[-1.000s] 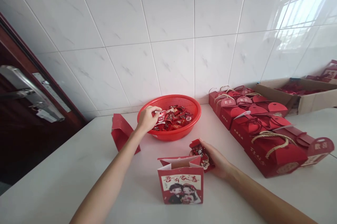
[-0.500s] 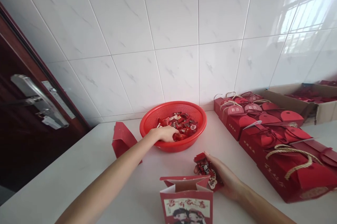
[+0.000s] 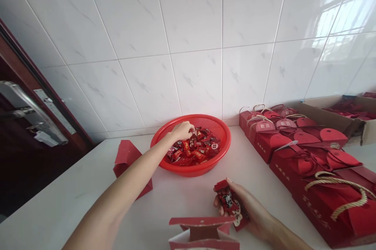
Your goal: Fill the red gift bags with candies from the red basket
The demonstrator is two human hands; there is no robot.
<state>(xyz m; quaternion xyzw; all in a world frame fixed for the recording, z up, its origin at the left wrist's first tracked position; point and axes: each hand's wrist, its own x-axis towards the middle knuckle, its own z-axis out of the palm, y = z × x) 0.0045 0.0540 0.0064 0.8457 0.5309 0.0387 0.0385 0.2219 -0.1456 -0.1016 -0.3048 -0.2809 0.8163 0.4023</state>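
Evidently, in the head view, we are picking among wrapped sweets (image 3: 195, 153) with our left hand (image 3: 181, 130), which reaches over the near-left side of the red basket (image 3: 190, 171) toward its far part. Its fingers bend down narrowly at the pile; whether they already pinch a piece we cannot tell, since the hand hides much of the contact. Our right hand (image 3: 248, 205) is curled around a small bunch of red wrapped packets (image 3: 230, 206), just in front of the basket and close to the right side of the open paper bag (image 3: 185, 221). That bag is cut off by the lower edge of the picture, its mouth gaping upward.

To pick well, we would take one wrapper by its crimped end with thumb and forefinger, lifting it straight up so that neighbours do not cling and spill over the rim. Pressing the forearm on the basket's edge might tip it, so we do better to hold the wrist above it. With the right hand, a firm but gentle curl seems enough: too loose and a packet may slide out, too tight and the wrappers may crumple. We should also mind the folded red carton (image 3: 126, 154) near our left forearm, which a careless elbow could knock; the row of red gift boxes (image 3: 293, 175) stands safely off to the right.
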